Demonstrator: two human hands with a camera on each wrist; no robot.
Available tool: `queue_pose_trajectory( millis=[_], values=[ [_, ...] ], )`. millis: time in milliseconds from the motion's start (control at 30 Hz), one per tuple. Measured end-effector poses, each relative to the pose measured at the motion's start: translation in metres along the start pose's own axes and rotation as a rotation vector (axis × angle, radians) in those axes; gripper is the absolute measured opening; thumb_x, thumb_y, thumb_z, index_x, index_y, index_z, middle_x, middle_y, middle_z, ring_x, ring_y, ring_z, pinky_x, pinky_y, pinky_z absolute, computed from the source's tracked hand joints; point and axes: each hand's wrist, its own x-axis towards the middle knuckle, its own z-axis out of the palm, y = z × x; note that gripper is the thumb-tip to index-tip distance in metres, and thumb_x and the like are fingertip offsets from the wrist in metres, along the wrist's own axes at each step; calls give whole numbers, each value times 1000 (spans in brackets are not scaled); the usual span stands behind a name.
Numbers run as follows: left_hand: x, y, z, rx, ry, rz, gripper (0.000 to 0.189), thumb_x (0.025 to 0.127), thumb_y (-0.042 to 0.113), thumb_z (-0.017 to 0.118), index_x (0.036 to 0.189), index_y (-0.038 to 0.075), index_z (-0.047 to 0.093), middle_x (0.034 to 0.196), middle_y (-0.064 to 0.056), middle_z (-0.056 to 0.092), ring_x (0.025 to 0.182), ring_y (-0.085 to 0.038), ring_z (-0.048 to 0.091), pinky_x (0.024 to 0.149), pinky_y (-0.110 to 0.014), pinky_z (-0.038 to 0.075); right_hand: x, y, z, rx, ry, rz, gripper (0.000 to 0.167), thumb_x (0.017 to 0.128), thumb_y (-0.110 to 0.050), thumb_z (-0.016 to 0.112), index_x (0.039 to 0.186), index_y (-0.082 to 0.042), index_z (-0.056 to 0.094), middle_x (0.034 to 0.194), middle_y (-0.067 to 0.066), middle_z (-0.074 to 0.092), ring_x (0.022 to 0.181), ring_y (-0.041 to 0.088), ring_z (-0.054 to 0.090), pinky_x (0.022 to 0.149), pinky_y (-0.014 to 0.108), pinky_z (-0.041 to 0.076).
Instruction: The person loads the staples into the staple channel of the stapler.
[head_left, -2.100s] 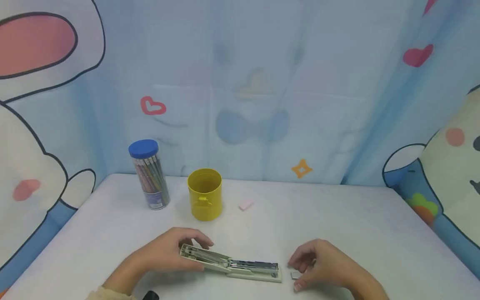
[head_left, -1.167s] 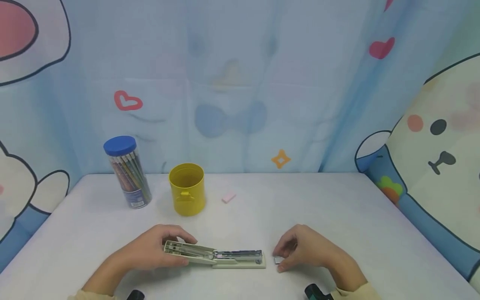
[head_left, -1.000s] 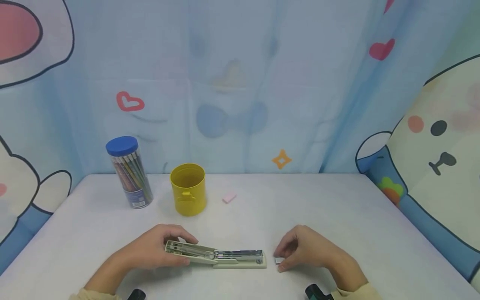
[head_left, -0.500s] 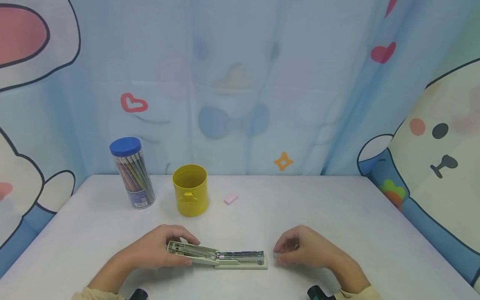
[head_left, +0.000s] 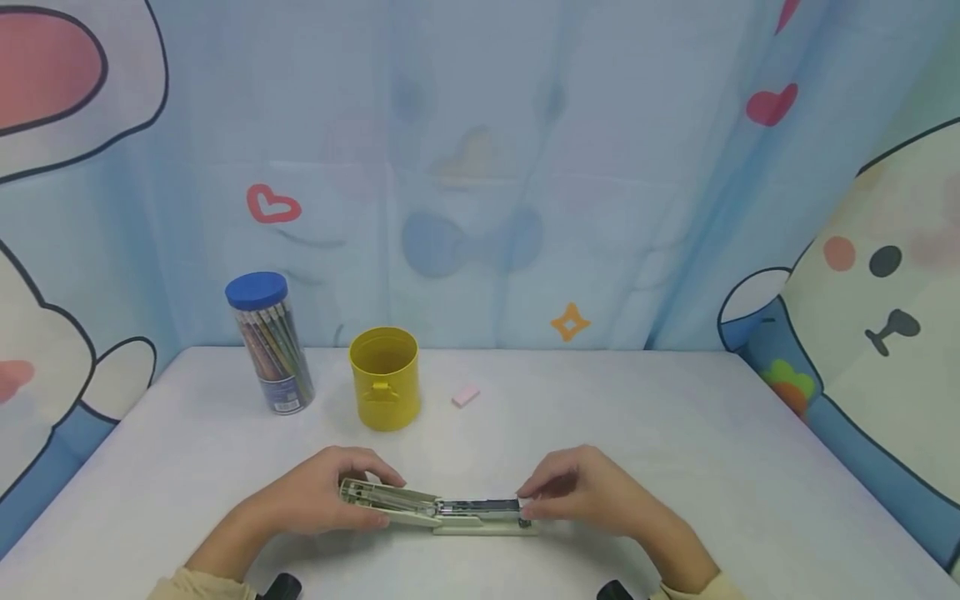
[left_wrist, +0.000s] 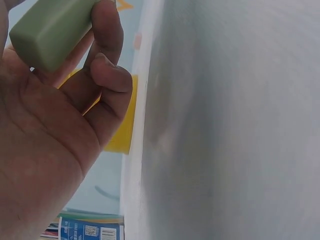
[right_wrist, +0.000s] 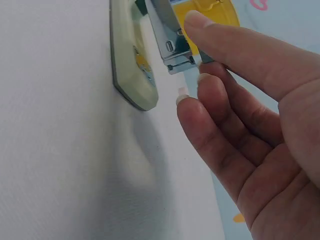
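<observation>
A pale green stapler (head_left: 476, 527) lies folded wide open in the head view, its metal magazine (head_left: 480, 506) exposed over the base. My left hand (head_left: 318, 496) grips the raised top cover between thumb and fingers; the left wrist view shows the cover's rounded green end (left_wrist: 45, 42) in that grip. At the magazine's right end is my right hand (head_left: 588, 492), thumb and index finger pinched together. Between them, in the right wrist view, shows a small dark grey strip of staples (right_wrist: 206, 57), mostly hidden by the fingers and right beside the magazine's front end (right_wrist: 177, 59).
Behind the stapler stand a yellow cup (head_left: 386, 392) and a clear jar of pencils (head_left: 273, 350) with a blue lid. A pink eraser (head_left: 466, 395) lies to the right of the cup. A patterned blue curtain (head_left: 480, 167) hangs behind the white table (head_left: 637, 417).
My right hand has lifted the small grey strip off the table and moved left to the stapler's magazine end. The left hand keeps its grip on the cover. The head view has shifted.
</observation>
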Motion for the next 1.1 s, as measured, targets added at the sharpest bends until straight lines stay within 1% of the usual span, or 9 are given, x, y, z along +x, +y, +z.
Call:
queue_pose_trajectory(
  millis=[133, 433, 500, 700, 767, 867, 900, 1000, 1100],
  values=[
    [0, 0, 0, 0, -2, -5, 33, 83, 32, 82, 115, 25, 74, 110, 14, 69, 110, -15, 59, 98, -36, 44, 1, 2, 4, -7, 8, -26, 15, 82, -21, 85, 93, -12, 81, 89, -4, 73, 75, 10, 65, 66, 28, 56],
    [1, 0, 2, -12, -2, 21, 31, 84, 31, 82, 114, 27, 74, 109, 12, 70, 108, -15, 59, 96, -33, 45, 1, 3, 6, 0, -3, 16, 13, 82, -21, 85, 92, -14, 81, 89, -3, 72, 77, 11, 65, 69, 29, 56],
    [0, 0, 2, -10, -3, 20, 31, 84, 31, 82, 114, 27, 74, 109, 13, 70, 108, -15, 59, 96, -34, 45, 1, 3, 6, -10, -4, 25, 18, 80, -22, 87, 95, -13, 81, 89, -4, 71, 77, 11, 65, 70, 29, 56],
    [0, 2, 0, 3, -5, 22, 31, 85, 31, 81, 114, 27, 74, 110, 13, 69, 109, -15, 59, 97, -36, 45, 0, 9, 2, -2, -1, 89, 42, 73, -21, 92, 110, -8, 75, 88, 1, 68, 76, 15, 64, 69, 29, 56],
    [0, 2, 0, 6, -7, 22, 32, 85, 32, 81, 115, 25, 74, 111, 13, 69, 110, -15, 59, 98, -36, 44, -1, 15, 0, 8, 1, 109, 42, 72, -20, 93, 108, -8, 75, 88, 2, 67, 75, 16, 64, 68, 28, 55],
    [-1, 2, -2, 16, -9, 22, 34, 84, 32, 82, 116, 22, 74, 111, 13, 69, 108, -14, 59, 95, -34, 45, -4, 22, -2, 37, -2, 137, 37, 70, -17, 93, 102, -8, 77, 88, 3, 69, 75, 15, 63, 65, 26, 53],
    [-2, 1, -3, 11, -12, 21, 35, 84, 31, 82, 116, 21, 74, 111, 12, 69, 106, -14, 59, 92, -33, 47, -5, 24, -2, 43, -4, 141, 35, 70, -16, 93, 100, -9, 77, 88, 4, 69, 74, 15, 62, 65, 25, 53],
    [-4, -1, -6, -6, -15, 20, 35, 82, 27, 83, 115, 19, 74, 109, 7, 70, 87, -12, 61, 75, -29, 51, -7, 29, -2, 65, -12, 145, 32, 69, -15, 93, 98, -10, 78, 86, 4, 70, 73, 13, 61, 64, 24, 52],
    [-5, -2, -9, -34, -21, 18, 35, 81, 24, 84, 114, 17, 74, 107, 3, 70, 72, -11, 58, 60, -28, 49, -6, 31, 0, 57, -10, 142, 32, 69, -16, 94, 96, -11, 79, 84, 3, 69, 73, 12, 60, 64, 24, 51]
  ],
)
